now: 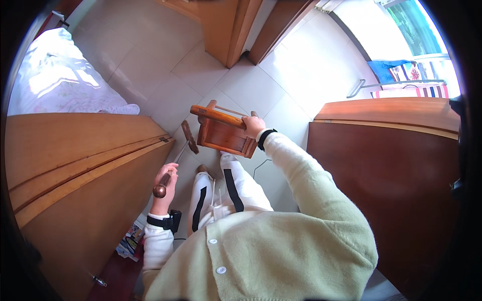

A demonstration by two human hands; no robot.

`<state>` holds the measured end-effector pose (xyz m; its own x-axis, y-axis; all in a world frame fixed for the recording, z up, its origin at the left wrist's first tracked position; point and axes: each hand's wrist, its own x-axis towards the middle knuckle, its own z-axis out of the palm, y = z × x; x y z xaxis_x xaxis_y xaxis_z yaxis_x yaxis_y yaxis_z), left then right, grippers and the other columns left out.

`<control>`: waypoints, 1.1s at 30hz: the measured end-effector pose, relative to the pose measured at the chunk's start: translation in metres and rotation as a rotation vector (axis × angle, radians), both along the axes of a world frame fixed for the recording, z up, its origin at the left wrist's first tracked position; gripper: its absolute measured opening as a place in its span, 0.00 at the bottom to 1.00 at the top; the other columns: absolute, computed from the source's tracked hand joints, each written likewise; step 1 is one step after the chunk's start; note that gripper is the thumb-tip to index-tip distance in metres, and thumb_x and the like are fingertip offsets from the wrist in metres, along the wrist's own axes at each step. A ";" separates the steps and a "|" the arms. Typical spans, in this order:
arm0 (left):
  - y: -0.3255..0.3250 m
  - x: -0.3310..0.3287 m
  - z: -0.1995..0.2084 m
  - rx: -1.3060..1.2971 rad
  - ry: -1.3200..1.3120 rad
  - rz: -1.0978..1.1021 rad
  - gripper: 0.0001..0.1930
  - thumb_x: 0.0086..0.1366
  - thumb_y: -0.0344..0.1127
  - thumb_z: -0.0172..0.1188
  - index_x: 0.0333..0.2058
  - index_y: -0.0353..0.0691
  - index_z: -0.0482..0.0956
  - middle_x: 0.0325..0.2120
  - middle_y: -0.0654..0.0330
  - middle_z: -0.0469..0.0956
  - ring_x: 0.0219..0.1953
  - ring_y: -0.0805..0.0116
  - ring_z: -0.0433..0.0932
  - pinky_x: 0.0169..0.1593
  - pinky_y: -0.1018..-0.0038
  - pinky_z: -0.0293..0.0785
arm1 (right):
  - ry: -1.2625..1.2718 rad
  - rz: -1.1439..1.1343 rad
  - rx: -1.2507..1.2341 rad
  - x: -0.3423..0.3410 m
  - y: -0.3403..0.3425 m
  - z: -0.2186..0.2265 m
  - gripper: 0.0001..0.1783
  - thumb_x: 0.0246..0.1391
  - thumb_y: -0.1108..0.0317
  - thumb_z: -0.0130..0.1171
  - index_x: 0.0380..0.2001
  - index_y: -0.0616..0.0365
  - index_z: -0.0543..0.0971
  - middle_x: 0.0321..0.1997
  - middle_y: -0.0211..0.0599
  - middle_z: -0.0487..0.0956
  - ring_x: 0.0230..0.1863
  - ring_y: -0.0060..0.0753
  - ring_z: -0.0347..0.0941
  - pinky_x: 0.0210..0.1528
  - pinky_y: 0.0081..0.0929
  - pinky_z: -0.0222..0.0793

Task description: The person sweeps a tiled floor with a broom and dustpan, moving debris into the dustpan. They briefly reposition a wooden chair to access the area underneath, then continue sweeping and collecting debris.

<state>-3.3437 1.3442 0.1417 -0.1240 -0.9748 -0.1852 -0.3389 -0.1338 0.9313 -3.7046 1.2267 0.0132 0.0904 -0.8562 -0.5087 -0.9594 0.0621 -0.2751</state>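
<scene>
The left hand (169,181) holds a long-handled broom (189,136). Its fingers are curled tight around the stick, close to the round brown knob (159,191) at the top end. The broom's brown head is farther out, past the fingers, just beside the left side of a small wooden chair (221,133). I cannot tell if the head touches the floor (196,75).

The right hand (253,127) holds the chair. Its fingers bend over the right end of the top bar (218,115), so most of the chair is to the left of them. I cannot tell if all its legs are on the floor.

The chair is in the way, right in front of the person's white trousers (236,183). A big wooden board (85,185) stands close by on the left, with a bed (65,80) behind it. A dark red-brown board (381,190) stands on the right.
</scene>
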 end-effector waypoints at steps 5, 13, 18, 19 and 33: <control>-0.014 -0.015 0.007 0.021 -0.048 0.037 0.03 0.62 0.28 0.51 0.33 0.35 0.70 0.41 0.56 0.75 0.30 0.72 0.71 0.37 0.75 0.71 | 0.011 0.029 0.058 -0.026 -0.066 -0.014 0.21 0.38 0.63 0.64 0.40 0.49 0.77 0.40 0.40 0.79 0.45 0.46 0.74 0.46 0.38 0.71; -0.027 -0.029 0.008 0.083 -0.077 0.074 0.03 0.64 0.28 0.50 0.34 0.35 0.70 0.42 0.55 0.75 0.31 0.72 0.72 0.39 0.76 0.71 | 0.143 -0.127 -0.201 -0.061 -0.138 -0.039 0.19 0.42 0.69 0.59 0.41 0.57 0.72 0.43 0.47 0.75 0.46 0.50 0.73 0.46 0.41 0.68; -0.033 -0.029 0.005 0.122 -0.078 0.069 0.03 0.64 0.27 0.50 0.35 0.35 0.70 0.42 0.54 0.75 0.31 0.72 0.72 0.39 0.76 0.71 | 0.248 -0.213 -0.439 -0.072 -0.173 -0.057 0.22 0.42 0.71 0.58 0.45 0.56 0.71 0.47 0.42 0.71 0.54 0.45 0.66 0.57 0.39 0.56; -0.034 -0.029 0.005 0.134 -0.089 0.067 0.03 0.64 0.27 0.50 0.35 0.35 0.70 0.42 0.54 0.75 0.31 0.72 0.72 0.39 0.76 0.71 | 0.254 -0.235 -0.395 -0.075 -0.183 -0.059 0.25 0.42 0.71 0.57 0.49 0.57 0.69 0.49 0.43 0.71 0.56 0.46 0.64 0.60 0.40 0.54; -0.025 -0.005 -0.012 0.107 -0.062 0.096 0.02 0.64 0.28 0.51 0.34 0.37 0.70 0.42 0.57 0.75 0.30 0.73 0.73 0.38 0.77 0.71 | 0.273 -0.238 -0.249 -0.079 -0.235 -0.071 0.43 0.39 0.61 0.65 0.61 0.56 0.59 0.60 0.49 0.61 0.65 0.47 0.54 0.67 0.40 0.44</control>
